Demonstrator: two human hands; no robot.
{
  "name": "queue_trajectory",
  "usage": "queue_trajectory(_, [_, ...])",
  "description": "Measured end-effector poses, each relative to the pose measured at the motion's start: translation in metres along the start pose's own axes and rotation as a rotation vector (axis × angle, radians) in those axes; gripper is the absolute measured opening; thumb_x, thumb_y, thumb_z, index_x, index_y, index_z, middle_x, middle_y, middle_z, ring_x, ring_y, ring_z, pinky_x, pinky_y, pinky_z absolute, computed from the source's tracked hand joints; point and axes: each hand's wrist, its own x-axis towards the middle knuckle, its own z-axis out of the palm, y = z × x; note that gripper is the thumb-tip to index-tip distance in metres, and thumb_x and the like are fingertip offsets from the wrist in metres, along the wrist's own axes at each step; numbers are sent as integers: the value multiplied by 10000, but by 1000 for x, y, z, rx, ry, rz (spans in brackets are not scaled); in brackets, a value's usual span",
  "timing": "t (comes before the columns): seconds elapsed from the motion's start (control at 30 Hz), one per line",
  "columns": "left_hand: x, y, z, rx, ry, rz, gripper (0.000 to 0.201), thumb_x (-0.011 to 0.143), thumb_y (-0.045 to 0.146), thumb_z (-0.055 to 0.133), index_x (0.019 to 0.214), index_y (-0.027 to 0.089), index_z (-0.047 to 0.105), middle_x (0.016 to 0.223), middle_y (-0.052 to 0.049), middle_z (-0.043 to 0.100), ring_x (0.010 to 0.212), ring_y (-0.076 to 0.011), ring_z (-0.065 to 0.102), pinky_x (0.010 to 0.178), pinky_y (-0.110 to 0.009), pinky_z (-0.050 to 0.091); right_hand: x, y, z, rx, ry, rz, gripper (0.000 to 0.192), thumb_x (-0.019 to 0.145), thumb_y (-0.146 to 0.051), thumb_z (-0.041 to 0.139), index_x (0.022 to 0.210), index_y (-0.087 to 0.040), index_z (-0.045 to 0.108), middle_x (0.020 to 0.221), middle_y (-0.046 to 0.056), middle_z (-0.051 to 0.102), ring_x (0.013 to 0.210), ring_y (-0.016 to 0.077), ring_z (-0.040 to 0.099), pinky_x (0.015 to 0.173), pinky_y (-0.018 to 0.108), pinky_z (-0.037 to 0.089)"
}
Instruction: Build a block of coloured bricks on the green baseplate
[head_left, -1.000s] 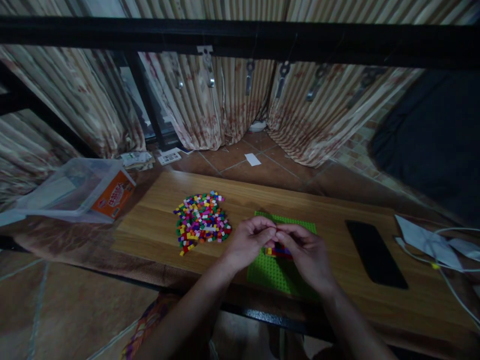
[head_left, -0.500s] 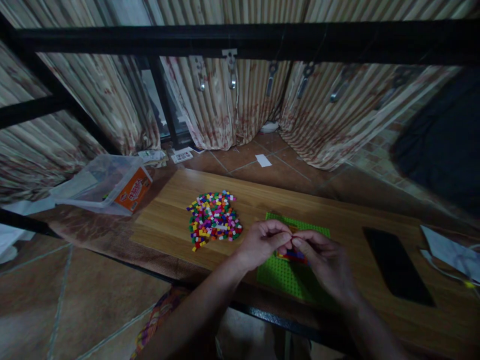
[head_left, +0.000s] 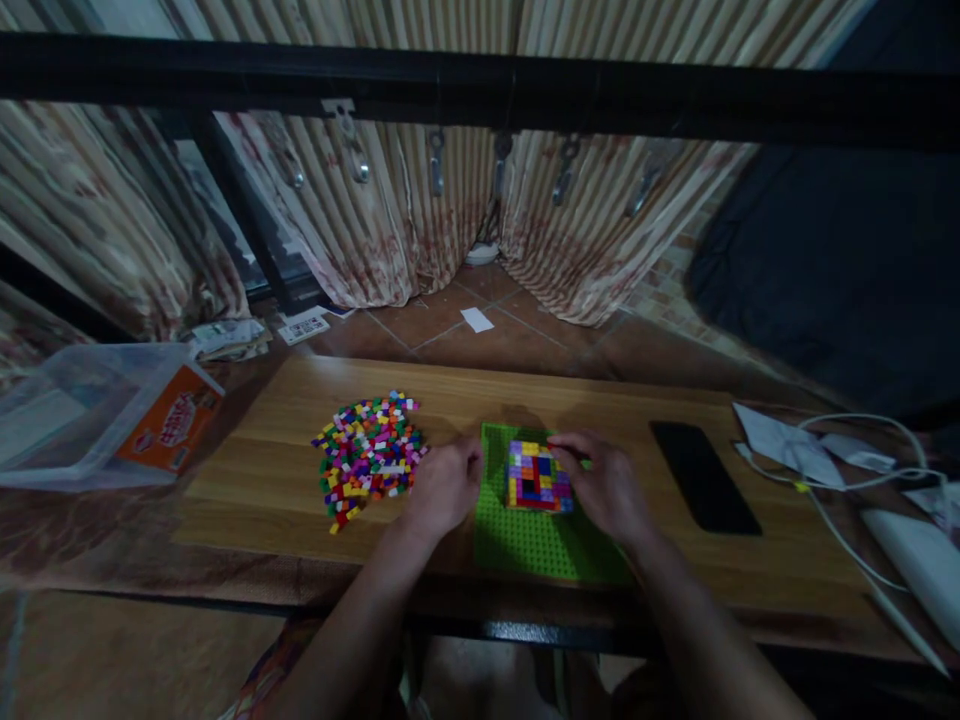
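A multicoloured block of toy building bricks (head_left: 538, 476) stands on a green studded baseplate (head_left: 517, 540). My right hand (head_left: 606, 488) is at the block's far right corner, thumb and forefinger pinched on what looks like a small red brick (head_left: 553, 444); whether it touches the block I cannot tell. To the left of the block, my left hand (head_left: 448, 488) is closed, its fingers curled over the plate's left edge. Anything inside those fingers is hidden. Beyond that hand lies a loose pile of small coloured bricks (head_left: 371, 450).
The wooden board (head_left: 255, 490) carries the pile, the plate and a black phone-like slab (head_left: 705, 475). A clear plastic box (head_left: 82, 400) with an orange label stands at the left. White cables (head_left: 847, 485) and papers lie at the right.
My hands have parted from where they met above the block. The left has gone left, and the right is at the block's far corner. The whole view has swung right.
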Motion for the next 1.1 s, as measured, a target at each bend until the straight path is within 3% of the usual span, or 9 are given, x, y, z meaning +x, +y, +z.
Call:
queue_trajectory(0.37, [-2,-2,-4,262,-57,-62,248,858,122,456,905,177,693,905,-71,735,883,-200,684,805,-283,478,9,0,8,-59,-64,-83,198,877,-225,505,889,-213,702,927,45,701,901,189,641,848,328,476])
queue_trajectory(0.57, [-2,-3,-4,298,-83,-82,245,867,144,462,938,177,694,954,-78,731,932,-214,679,843,-303,485,10,1,11,-66,-80,-80,202,880,-229,516,899,-226,718,931,39,729,892,191,661,856,341,490])
queue_trajectory(0.87, [-2,-4,-5,298,-78,-87,232,878,166,463,952,171,683,961,-78,727,933,-206,678,838,-286,486,8,2,5,-71,-115,-86,270,896,-291,506,1081,-248,698,1119,44,723,1056,218,652,969,399,476])
queue_trajectory(1.1, [-2,-5,-7,288,-91,-97,209,866,176,490,941,165,685,927,-91,724,899,-205,673,802,-283,485,9,0,5,-8,-90,-12,293,904,-339,496,1085,-237,703,1117,60,724,1048,226,662,954,405,491])
